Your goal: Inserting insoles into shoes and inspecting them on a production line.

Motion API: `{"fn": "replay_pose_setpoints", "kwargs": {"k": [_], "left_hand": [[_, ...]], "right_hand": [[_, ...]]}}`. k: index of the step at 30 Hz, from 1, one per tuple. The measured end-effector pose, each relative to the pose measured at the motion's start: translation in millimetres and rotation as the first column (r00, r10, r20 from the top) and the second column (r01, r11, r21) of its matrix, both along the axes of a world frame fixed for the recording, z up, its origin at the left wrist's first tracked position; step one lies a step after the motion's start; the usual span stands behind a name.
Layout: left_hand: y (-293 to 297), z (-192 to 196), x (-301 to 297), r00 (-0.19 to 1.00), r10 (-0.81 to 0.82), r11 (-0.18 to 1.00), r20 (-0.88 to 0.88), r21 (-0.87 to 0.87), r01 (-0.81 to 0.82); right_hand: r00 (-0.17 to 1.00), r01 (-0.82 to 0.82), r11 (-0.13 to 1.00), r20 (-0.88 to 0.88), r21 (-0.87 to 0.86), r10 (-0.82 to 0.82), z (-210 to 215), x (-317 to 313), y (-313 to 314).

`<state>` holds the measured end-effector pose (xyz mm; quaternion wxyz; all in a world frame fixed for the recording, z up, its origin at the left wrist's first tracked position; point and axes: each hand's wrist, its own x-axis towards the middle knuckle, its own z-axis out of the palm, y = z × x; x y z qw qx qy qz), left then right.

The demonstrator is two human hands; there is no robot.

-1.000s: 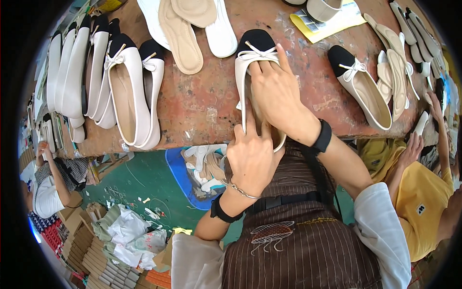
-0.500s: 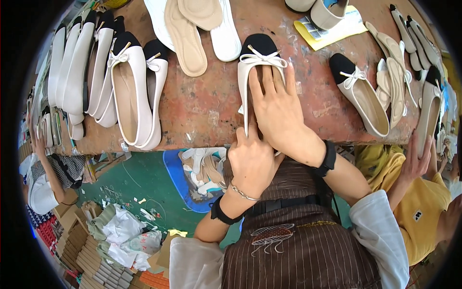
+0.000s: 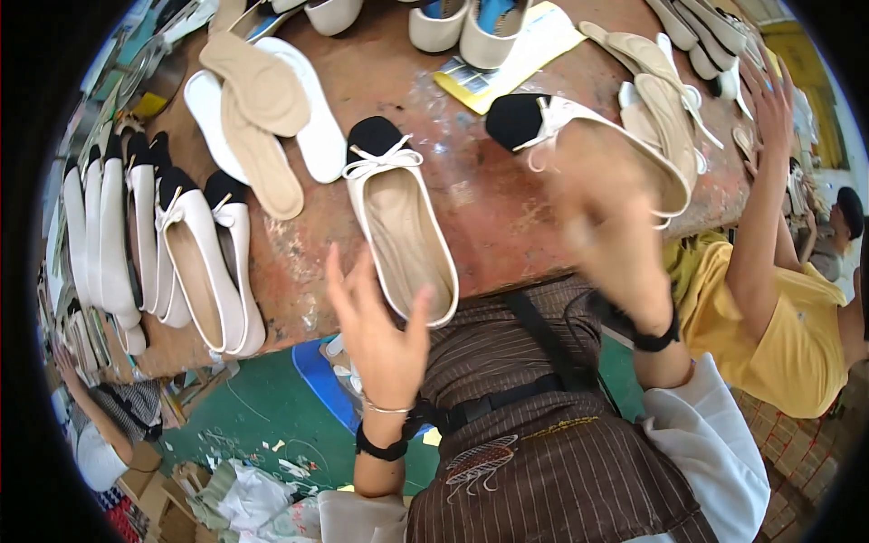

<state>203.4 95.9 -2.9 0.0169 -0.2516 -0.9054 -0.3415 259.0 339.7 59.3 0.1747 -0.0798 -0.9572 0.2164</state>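
A cream ballet flat (image 3: pixel 394 204) with a black toe cap and a white bow lies on the worn table in front of me, toe pointing away. My left hand (image 3: pixel 385 339) is at its heel, fingers spread, with the thumb over the heel end. I cannot tell whether the thumb presses on it. To the right lies a matching ballet flat (image 3: pixel 518 124), toe toward the left. My right hand (image 3: pixel 620 213) is over this shoe's opening, smeared by motion, so its fingers do not show clearly. The hand hides part of that shoe.
Several matching flats (image 3: pixel 195 262) stand in a row at the left. Beige insoles (image 3: pixel 258 176) and white ones lie behind. Cream shoes (image 3: pixel 493 41) stand at the back by a yellow sheet (image 3: pixel 552 36). More insoles (image 3: pixel 665 109) lie at right, near a co-worker in yellow (image 3: pixel 769 335).
My hands have come apart. My right hand has left the middle shoe's opening and moved right to the other shoe. My left hand stays by the heel, its fingers now spread. The view has shifted.
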Motion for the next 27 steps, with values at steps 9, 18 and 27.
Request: {"fn": "replay_pose_setpoints", "kwargs": {"k": [9, 18, 27], "left_hand": [[-14.1, -17.5, -42.2, 0.204, -0.355, 0.736, 0.912, 0.407, -0.541], [0.5, 5.0, -9.6, 0.336, -0.415, 0.54, 0.845, 0.526, -0.657], [18.3, 2.3, 8.1, 0.654, -0.273, 0.637, 0.706, 0.642, -0.427]], "right_hand": [[0.794, 0.437, 0.892, 0.414, 0.119, -0.445, -0.1, 41.9, 109.2], [0.891, 0.309, 0.95, 0.338, 0.04, -0.304, -28.1, 88.8, 123.4], [0.902, 0.429, 0.399, 0.363, -0.811, -0.232, 3.0, 68.6, 61.0]]}}
